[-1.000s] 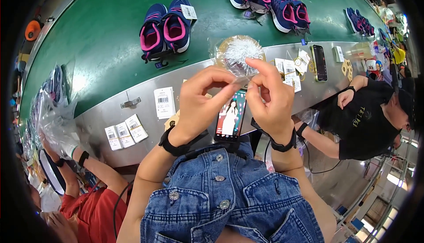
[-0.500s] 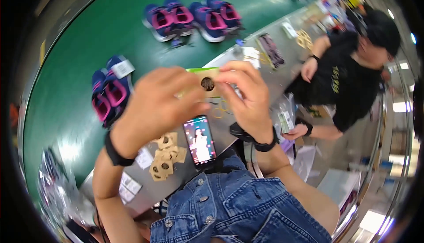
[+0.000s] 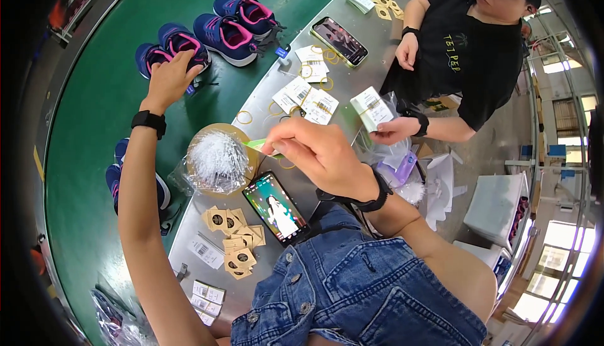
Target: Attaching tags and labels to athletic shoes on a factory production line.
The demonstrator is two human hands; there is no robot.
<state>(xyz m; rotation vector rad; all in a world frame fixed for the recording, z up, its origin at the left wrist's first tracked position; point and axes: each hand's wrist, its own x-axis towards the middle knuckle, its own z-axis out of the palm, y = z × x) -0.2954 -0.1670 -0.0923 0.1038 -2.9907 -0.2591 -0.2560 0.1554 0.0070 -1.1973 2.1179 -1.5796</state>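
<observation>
My left hand (image 3: 171,80) reaches out over a pair of navy shoes (image 3: 178,39) with pink lining, on the green surface. Its fingers are spread at the near shoe's opening; whether they touch it I cannot tell. In my right hand (image 3: 324,154), thumb and fingers pinch a small green-edged card (image 3: 261,147), seen nearly edge-on. The card is held beside a bundle of thin white plastic strands (image 3: 217,157) in clear film. Another pair of navy shoes (image 3: 234,30) stands just right of my left hand. A third pair (image 3: 115,182) is partly hidden behind my left forearm.
On the metal ledge lie a lit phone (image 3: 275,209), tan cards (image 3: 236,239), white labels (image 3: 206,250) and yellow rubber bands (image 3: 244,117). Another phone (image 3: 340,41) lies farther off. At the right, a co-worker (image 3: 469,56) holds a stack of white labels (image 3: 372,108).
My left hand has left the card and moved left to the shoes. My right hand keeps the card, now lower. The view has shifted, and the white strands now show.
</observation>
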